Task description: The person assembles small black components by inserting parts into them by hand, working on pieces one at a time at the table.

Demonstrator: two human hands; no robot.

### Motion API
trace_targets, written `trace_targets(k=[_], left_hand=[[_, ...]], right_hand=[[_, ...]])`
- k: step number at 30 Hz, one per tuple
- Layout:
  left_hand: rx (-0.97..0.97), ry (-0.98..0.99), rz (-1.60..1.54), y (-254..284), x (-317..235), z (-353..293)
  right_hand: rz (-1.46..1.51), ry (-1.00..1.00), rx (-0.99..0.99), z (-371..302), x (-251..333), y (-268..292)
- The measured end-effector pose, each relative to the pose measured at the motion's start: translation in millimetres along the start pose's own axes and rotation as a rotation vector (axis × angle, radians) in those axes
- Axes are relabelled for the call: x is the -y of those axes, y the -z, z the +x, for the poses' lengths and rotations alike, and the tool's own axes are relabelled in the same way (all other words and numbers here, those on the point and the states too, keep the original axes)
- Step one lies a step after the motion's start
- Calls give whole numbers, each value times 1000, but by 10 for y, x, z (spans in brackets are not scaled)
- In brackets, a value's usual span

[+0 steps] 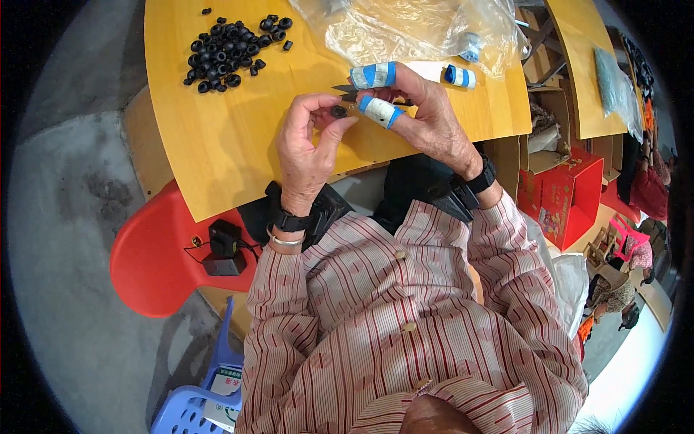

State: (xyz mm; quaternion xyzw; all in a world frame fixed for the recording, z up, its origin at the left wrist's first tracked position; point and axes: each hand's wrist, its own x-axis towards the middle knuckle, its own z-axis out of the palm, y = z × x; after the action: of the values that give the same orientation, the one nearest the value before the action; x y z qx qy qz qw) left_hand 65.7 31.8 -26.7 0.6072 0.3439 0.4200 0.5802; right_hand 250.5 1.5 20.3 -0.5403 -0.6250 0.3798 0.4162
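Nearest, seen from above, a person in a red-and-cream striped shirt (369, 325) sits at a yellow table (238, 159), with black bands (293, 221) at both wrists; the left hand (303, 145) pinches one small, round black piece (338, 112) between thumb and fingertips, held up over the near part of the table; the right hand (437, 123), its thumb and forefinger wrapped in blue-and-white tape (379, 112), is closed around a dark pointed tool (348, 96), perhaps small scissors, its tip just beside the piece; whether the two touch, I cannot tell; to work well here, the piece is probably best held firmly by its sides, the left fingertips clear of the point, and the tip moved in small, controlled strokes, since something so small and round could turn or slip in the pinch; farther off, at the table's left, lies a loose heap of similar black pieces (217, 58); to their right spreads a crumpled clear plastic bag (390, 32), with a small blue-and-white roll (460, 76) near its edge; beyond the table, at right, stand a red box (567, 195) and, small and distorted, other people.
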Motion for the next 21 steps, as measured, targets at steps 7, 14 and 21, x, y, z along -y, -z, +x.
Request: trace_targets(k=[7,14,21], left_hand=[[9,-49,140,7,-29,13],[-71,-103,215,-41,-64,47],[-6,23,165,-32,-93,32]], right_hand=[[-271,189,2,67,87,-35],[-382,314,4,97,26,-75],[-412,327,6,116,89,-14]])
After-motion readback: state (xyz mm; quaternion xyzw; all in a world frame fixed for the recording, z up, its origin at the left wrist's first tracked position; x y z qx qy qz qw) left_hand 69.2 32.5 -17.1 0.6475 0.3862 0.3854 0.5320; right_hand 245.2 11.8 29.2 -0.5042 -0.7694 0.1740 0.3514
